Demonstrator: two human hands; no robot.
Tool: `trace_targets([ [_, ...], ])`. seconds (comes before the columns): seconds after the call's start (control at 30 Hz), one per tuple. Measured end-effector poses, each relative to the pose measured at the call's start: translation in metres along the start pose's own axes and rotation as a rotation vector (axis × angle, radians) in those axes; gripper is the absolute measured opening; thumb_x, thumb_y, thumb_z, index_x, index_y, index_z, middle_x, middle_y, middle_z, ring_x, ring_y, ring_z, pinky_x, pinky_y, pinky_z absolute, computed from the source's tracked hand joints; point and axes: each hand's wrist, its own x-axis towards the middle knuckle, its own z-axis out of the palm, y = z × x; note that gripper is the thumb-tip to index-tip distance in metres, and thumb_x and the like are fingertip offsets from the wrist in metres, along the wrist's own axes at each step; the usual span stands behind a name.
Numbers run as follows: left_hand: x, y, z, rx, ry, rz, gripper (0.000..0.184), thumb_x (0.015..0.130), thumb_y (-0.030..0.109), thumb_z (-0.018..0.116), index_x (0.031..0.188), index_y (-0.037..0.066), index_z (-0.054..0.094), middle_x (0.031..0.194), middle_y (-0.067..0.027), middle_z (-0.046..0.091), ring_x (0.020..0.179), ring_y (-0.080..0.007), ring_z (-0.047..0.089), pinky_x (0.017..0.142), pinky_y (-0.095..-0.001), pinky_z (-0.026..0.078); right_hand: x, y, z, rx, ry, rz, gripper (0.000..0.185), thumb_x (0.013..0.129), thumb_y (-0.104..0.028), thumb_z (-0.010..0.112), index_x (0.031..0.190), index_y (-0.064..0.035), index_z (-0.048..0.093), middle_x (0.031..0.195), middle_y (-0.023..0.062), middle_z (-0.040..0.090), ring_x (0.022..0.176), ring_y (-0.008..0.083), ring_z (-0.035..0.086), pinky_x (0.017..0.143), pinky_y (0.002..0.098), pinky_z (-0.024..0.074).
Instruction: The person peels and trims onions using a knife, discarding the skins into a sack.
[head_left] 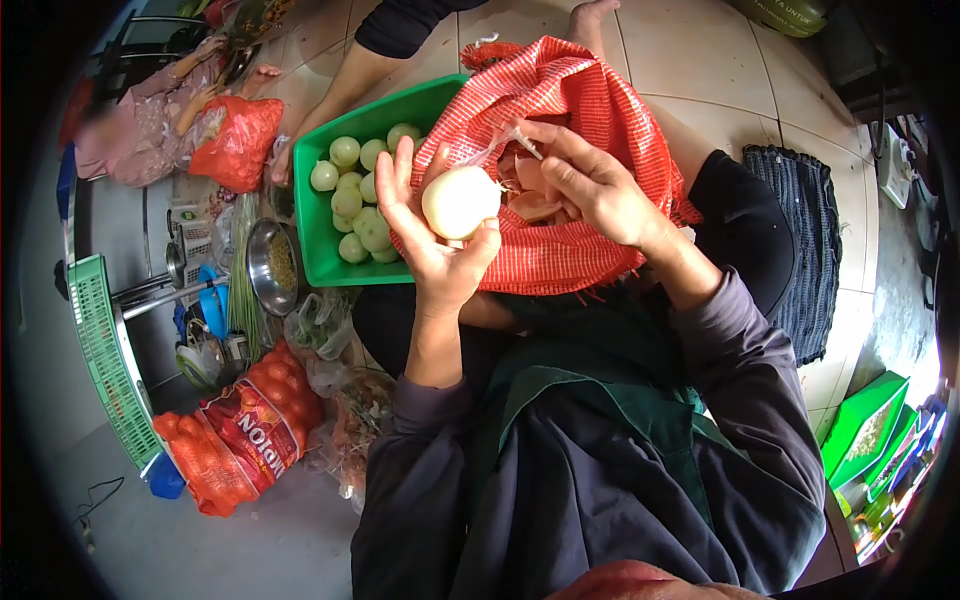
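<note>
My left hand (pixel 440 255) cradles a peeled white onion (pixel 461 203), its thumb on the lower side and its fingers spread behind. Just right of it, my right hand (pixel 598 190) pinches a thin pale strip of onion skin (pixel 527 143). A filmy, see-through layer stretches from that strip towards the onion's top. Below both hands, a red mesh sack (pixel 600 100) lies open across my lap, with brown onion skins (pixel 535 190) inside. Beside my left hand, a green tub (pixel 312 225) contains several peeled onions (pixel 348 200).
A metal bowl (pixel 268 265) stands left of the tub. An orange mesh sack of onions (pixel 240 430) lies at lower left, near a green crate (pixel 105 350). Another person (pixel 150 130) sits at upper left beside a red bag (pixel 238 140). A dark woven mat (pixel 795 250) lies right.
</note>
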Motion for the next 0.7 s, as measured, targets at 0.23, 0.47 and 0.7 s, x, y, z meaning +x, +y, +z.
trace_targets([
  [0.23,0.002,-0.005,-0.001,0.247,-0.111,0.197,0.103,0.069,0.006,0.072,0.148,0.002,0.006,0.153,-0.0259,0.013,0.132,-0.0419,0.038,0.105,-0.0471,0.042,-0.002,0.012,0.006,-0.329,-0.165,-0.228,0.043,0.098,-0.014,0.050,0.139,-0.0020,0.042,0.119,0.0163,0.060,0.111,0.0227,0.057,0.097,0.0336,0.0433],
  [0.47,0.005,-0.004,-0.004,0.334,-0.165,0.277,0.110,0.063,0.003,0.069,0.150,0.006,0.001,0.155,-0.0230,0.008,0.135,-0.0440,0.034,0.106,-0.0485,0.039,0.003,0.017,0.004,-0.297,-0.171,-0.257,0.040,0.099,-0.011,0.047,0.139,-0.0058,0.043,0.110,0.0132,0.061,0.103,0.0206,0.058,0.093,0.0329,0.0452],
  [0.7,0.003,0.003,-0.006,0.163,-0.054,0.197,0.115,0.067,0.018,0.076,0.150,0.006,-0.003,0.156,-0.0240,0.002,0.136,-0.0447,0.033,0.107,-0.0482,0.037,0.007,0.012,-0.004,0.054,0.005,0.027,0.038,0.103,-0.011,0.039,0.141,-0.0048,0.040,0.081,-0.0002,0.048,0.069,0.0068,0.047,0.069,0.0199,0.0452],
])
